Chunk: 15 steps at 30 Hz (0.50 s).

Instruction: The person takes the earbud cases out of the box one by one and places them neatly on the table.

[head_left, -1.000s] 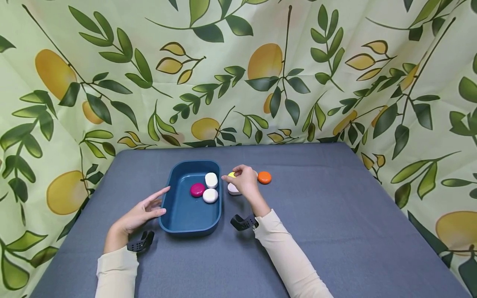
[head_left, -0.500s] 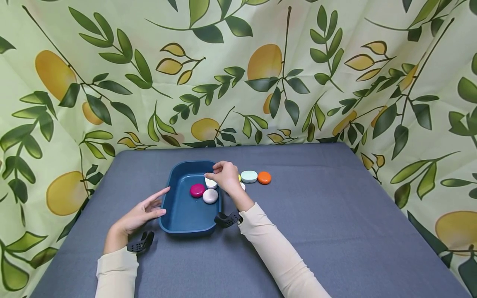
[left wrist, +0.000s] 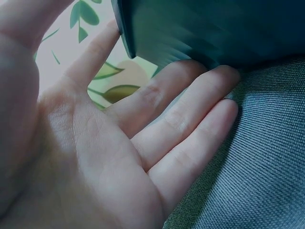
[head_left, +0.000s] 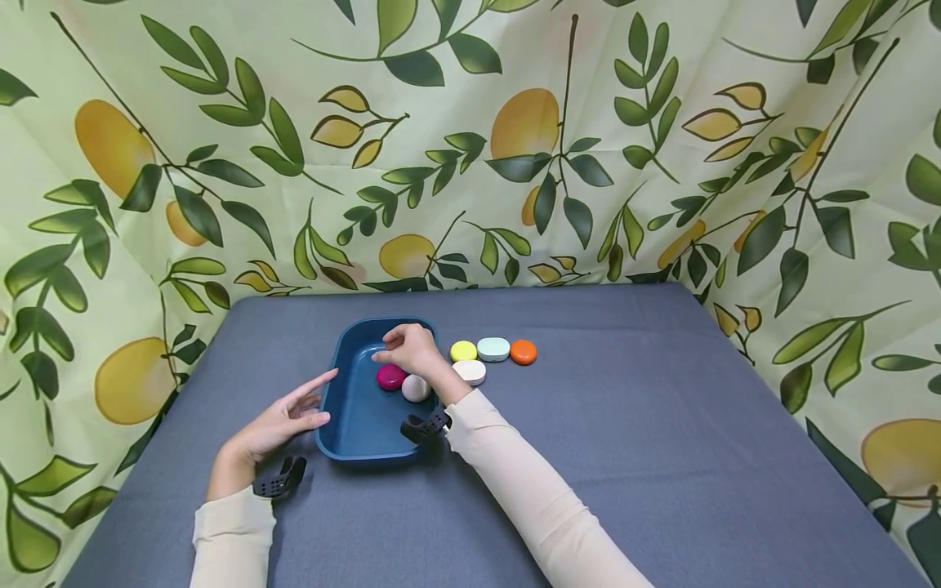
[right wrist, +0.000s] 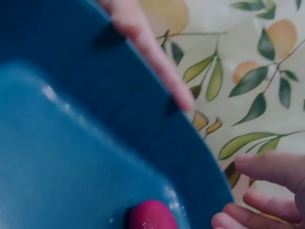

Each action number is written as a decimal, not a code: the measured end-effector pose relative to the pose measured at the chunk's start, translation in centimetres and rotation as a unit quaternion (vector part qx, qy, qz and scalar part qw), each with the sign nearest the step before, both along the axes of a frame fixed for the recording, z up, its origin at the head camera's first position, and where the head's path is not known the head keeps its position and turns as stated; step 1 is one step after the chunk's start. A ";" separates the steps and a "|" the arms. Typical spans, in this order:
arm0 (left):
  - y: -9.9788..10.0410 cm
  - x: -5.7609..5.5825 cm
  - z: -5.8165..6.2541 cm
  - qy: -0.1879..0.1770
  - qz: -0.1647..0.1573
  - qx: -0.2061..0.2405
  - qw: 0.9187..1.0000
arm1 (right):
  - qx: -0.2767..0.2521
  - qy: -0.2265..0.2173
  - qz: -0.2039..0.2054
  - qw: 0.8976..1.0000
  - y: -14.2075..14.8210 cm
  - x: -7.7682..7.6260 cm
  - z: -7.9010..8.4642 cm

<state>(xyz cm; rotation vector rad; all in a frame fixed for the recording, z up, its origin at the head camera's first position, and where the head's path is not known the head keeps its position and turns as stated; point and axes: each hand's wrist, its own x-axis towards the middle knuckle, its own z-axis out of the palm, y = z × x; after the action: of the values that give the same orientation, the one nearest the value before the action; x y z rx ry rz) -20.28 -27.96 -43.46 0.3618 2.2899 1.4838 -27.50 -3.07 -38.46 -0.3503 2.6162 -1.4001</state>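
A deep blue rectangular tray (head_left: 371, 425) holds a glossy magenta rounded piece (head_left: 390, 376) and a white round piece (head_left: 416, 389). Over its far part hovers my right hand (head_left: 413, 353), its thumb and fingers apart with nothing visible between them; the white piece behind it is hidden. In the right wrist view, the fingers (right wrist: 271, 167) are near the tray's edge. My left hand (head_left: 283, 418) lies against the tray's left side, index fingertip at the rim. Its other fingers (left wrist: 178, 119) extend loosely by the outer wall in the left wrist view.
Right of the tray lie a yellow round piece (head_left: 464, 351), a pale mint oval piece (head_left: 493, 349), an orange round piece (head_left: 524, 352) and a white oval piece (head_left: 470, 372). Grey cloth (head_left: 662, 457) covers the table. A leaf-patterned curtain (head_left: 456, 73) hangs behind.
My right hand has moved left from the pieces on the table to above the tray, uncovering the yellow, mint and white oval pieces. The left hand keeps its place.
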 end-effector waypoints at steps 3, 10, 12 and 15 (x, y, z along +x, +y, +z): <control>0.0 0.0 0.0 0.001 -0.001 0.001 1.000 | 0.014 0.000 0.017 1.000 -0.3 -0.5 -0.4; 0.0 0.0 0.1 -0.001 0.001 0.001 1.000 | 0.033 -0.006 0.059 0.998 -0.4 -1.3 -1.7; 0.0 0.0 0.1 0.000 0.002 0.000 1.000 | 0.051 -0.006 0.066 0.997 -0.4 -1.4 -2.0; 0.0 0.0 0.0 0.000 0.004 -0.002 1.000 | 0.093 -0.007 0.070 0.993 -0.6 -1.3 -2.2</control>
<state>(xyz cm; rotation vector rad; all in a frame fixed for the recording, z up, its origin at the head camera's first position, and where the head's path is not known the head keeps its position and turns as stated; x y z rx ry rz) -20.30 -28.00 -43.42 0.3530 2.2968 1.4830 -28.84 -3.70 -40.64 -0.4841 2.6261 -1.1023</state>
